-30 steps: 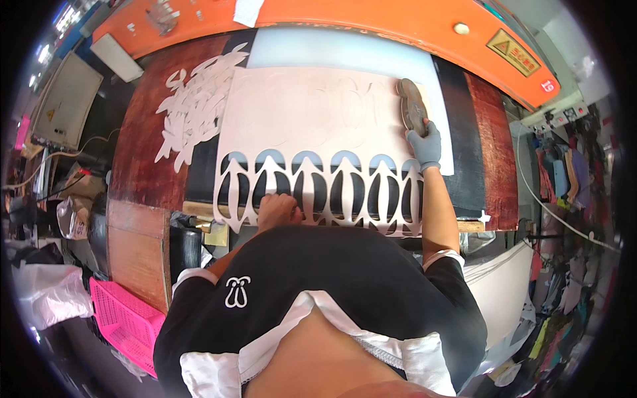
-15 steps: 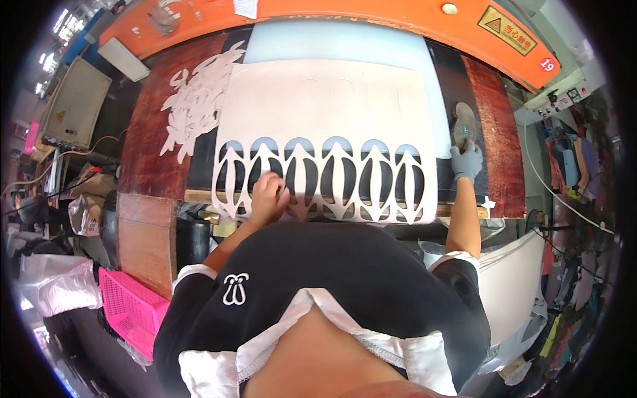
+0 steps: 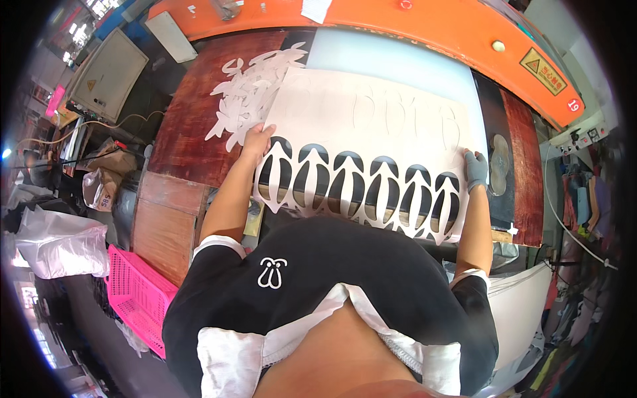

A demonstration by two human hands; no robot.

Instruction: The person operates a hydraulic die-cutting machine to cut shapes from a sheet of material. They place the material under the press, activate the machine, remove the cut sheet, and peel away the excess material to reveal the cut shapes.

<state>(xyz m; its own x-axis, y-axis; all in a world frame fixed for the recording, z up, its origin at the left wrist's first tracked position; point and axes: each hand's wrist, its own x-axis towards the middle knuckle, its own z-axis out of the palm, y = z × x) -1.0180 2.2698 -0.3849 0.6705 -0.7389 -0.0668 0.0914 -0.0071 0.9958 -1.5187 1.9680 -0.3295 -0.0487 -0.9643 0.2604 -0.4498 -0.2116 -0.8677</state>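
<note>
A pale cream sheet (image 3: 378, 109) lies in front of me, a row of leaf-like cut-outs along its near part and faint curved outlines farther up. My left hand (image 3: 257, 142) pinches its left edge. On the opposite edge my right hand (image 3: 476, 171), in a grey fingerless glove, has its fingers closed on the sheet. The near edge of the sheet hangs close to my body. To the right of my right hand a sole-shaped tool (image 3: 499, 162) rests on the dark board, touched by neither hand.
Loose cut pieces (image 3: 249, 93) are heaped left of the sheet on a reddish-brown board (image 3: 182, 113). A pale blue cutting surface (image 3: 398, 60) shows beyond it, under an orange machine beam (image 3: 438, 33). A pink basket (image 3: 142, 298) stands at lower left.
My right hand has left the sole-shaped tool and taken the sheet's right edge. My left hand has moved from the cut-outs to the left edge. The view has turned slightly.
</note>
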